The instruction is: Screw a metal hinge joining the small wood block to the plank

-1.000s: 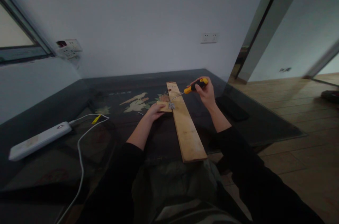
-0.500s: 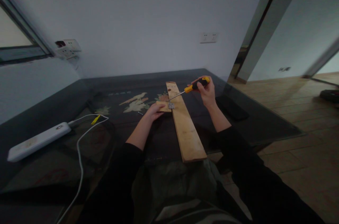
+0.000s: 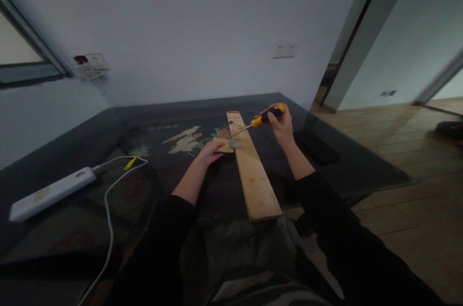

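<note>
Board (image 3: 258,180) runs away from us on table (image 3: 217,190), power strip (image 3: 52,194) well left. Our left hand (image 3: 211,153) pinches block (image 3: 226,148) against board's left edge, hinge (image 3: 234,144) across joint. Our right hand (image 3: 284,128), apart, wraps screwdriver (image 3: 268,116), tilted, tip at hinge; contact unclear. Both grips unchanged since earlier frame; view slightly shifted. Socket (image 3: 285,50) on wall beyond.

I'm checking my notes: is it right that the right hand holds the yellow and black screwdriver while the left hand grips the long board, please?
Not quite: the left hand grips the short piece of wood, not the long board, as the head view shows. The right hand does hold the yellow and black screwdriver.
</note>
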`<state>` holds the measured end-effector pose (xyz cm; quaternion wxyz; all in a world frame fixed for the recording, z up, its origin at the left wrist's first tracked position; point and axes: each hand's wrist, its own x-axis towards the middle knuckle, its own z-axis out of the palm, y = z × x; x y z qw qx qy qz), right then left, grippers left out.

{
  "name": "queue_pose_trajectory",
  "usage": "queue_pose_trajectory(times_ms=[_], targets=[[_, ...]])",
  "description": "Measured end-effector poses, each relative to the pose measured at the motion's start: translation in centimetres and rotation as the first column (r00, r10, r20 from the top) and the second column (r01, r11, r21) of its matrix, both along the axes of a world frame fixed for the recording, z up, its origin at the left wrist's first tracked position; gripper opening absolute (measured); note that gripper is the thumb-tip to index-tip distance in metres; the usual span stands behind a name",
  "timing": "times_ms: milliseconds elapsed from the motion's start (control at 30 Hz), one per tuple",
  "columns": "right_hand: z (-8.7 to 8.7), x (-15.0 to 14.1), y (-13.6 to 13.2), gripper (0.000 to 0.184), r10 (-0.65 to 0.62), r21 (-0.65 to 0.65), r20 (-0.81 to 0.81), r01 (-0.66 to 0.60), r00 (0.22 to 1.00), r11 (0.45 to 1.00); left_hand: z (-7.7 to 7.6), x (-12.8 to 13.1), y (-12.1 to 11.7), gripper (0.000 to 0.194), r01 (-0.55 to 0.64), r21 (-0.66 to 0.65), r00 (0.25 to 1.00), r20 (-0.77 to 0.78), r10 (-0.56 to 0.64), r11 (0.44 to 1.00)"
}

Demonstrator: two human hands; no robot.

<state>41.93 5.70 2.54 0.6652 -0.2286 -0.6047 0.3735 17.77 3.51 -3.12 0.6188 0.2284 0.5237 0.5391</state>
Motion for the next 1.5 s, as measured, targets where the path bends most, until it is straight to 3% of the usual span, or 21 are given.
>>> queue_pose_trajectory(times_ms=[433,667,833,1067,1200,1367,1500], targets=[[0.1,-0.2,-0.4,0.05,0.02,0.015,-0.035,-0.02,0.999,1.0,0.4,0.2,-0.3,0.039,0.005,0.003,1.0,0.007,-0.005,1.0],[0.7,-0.2,0.2,0.06,-0.017,-0.015,0.075,0.018,0.997,1.0,0.2,0.1,-0.2,0.037,0.013,0.02,1.0,0.005,-0.013,1.0],[2.5,-0.5,1.2,0.07,-0.001,-0.045,0.253,0.013,0.967,0.999,0.1,0.1,-0.1,0.041,-0.002,0.0,1.0,0.013,0.002,1.0],[6.3,-2.0,1.4,0.051,0.019,0.024,0.511,-0.036,0.859,0.999,-0.2,-0.2,0.0,0.044,0.001,0.014,1.0,0.004,-0.001,1.0],[8.0,-3.1,1.4,0.05,-0.041,0.094,0.645,-0.025,0.763,0.995,-0.3,-0.4,0.1,0.043,0.016,0.017,1.0,0.025,-0.016,1.0],[9.4,-4.2,1.4,0.053,-0.172,0.151,0.706,0.091,0.687,0.984,-0.4,-0.3,0.1,0.037,0.003,0.032,1.0,0.031,-0.004,0.999],[10.3,-5.1,1.6,0.05,-0.17,0.123,0.736,0.117,0.656,0.986,-0.5,-0.2,0.0,0.031,-0.022,0.042,0.999,0.037,0.02,0.999]])
